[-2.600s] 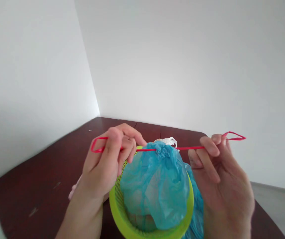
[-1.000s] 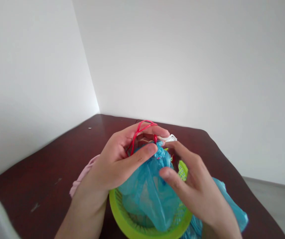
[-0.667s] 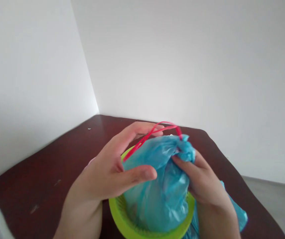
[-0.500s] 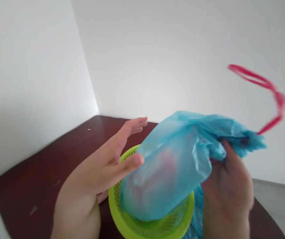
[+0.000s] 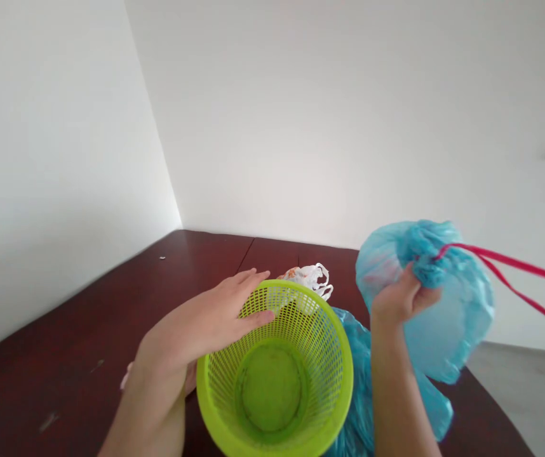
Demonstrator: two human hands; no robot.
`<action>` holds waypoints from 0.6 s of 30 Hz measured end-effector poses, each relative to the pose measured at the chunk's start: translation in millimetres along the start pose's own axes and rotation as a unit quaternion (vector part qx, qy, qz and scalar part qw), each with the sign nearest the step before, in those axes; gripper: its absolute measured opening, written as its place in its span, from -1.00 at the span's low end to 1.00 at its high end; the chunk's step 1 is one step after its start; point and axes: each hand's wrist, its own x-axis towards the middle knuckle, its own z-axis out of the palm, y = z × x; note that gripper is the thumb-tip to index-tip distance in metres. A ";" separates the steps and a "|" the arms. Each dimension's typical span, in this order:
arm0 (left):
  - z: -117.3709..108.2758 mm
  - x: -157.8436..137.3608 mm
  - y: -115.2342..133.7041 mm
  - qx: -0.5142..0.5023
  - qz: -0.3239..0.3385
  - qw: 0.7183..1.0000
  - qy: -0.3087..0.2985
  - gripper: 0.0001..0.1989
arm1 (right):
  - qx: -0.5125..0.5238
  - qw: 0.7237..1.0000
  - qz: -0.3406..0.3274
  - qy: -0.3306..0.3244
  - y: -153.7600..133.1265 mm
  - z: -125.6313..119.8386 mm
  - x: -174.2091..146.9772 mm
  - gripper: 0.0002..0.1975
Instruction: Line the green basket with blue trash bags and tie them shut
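My right hand (image 5: 402,299) grips the gathered neck of a full blue plastic bag (image 5: 448,304) and holds it in the air, right of the basket. Red drawstring loops (image 5: 515,276) trail from the neck toward the right edge. My left hand (image 5: 206,320) lies flat against the left rim of a lime-green mesh basket (image 5: 227,374), fingers spread. The basket stands upright with nothing inside it.
A dark red-brown table (image 5: 110,311) fills the corner between two white walls. More blue plastic bag material (image 5: 358,381) lies by the basket's right side. A crumpled white plastic bag (image 5: 311,277) sits just behind the basket. Grey floor (image 5: 524,393) shows at the right.
The drawstrings were pulled tight with both hands, then my right hand lifted the blue bag out of the basket and swung it right. My left hand let go and settled on the rim.
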 end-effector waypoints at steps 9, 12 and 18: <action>0.2 19.7 -18.2 -0.006 -0.042 0.999 -0.028 -0.42 | -0.171 0.969 0.172 -0.049 85.7 5.8 13.6 -0.60; 1.9 30.0 -21.8 -0.035 -0.045 0.998 -0.011 -0.51 | -0.254 0.929 0.212 -0.165 93.1 5.0 7.6 -0.49; 7.7 42.0 -30.6 -0.083 -0.031 0.996 0.031 -0.64 | -0.392 0.831 0.188 -0.346 60.3 5.0 -7.2 -0.55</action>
